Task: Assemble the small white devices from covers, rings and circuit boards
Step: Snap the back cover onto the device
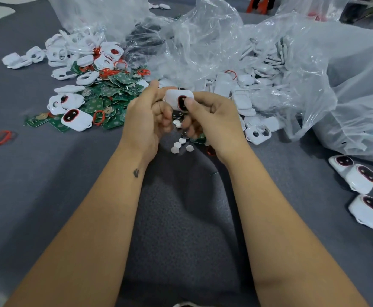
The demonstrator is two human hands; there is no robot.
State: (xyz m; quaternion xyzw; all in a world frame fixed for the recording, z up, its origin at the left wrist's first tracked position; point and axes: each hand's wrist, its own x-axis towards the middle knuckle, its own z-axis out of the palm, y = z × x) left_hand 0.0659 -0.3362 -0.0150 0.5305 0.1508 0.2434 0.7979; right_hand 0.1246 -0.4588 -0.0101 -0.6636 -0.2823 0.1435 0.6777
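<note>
On the grey felt table [48, 173], finished white oval devices [356, 178] lie right; both hands [145, 116] [212, 120] pinch another white device [179, 99], green circuit boards [112, 91] remaining

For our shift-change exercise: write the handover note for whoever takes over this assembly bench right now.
Both hands hold one white device above the grey table: left hand grips its left end, right hand has its thumb on the dark window.
Done: finished devices at far right.
Left: circuit boards, red rings and white covers piled at left; more covers by the plastic bags.
</note>
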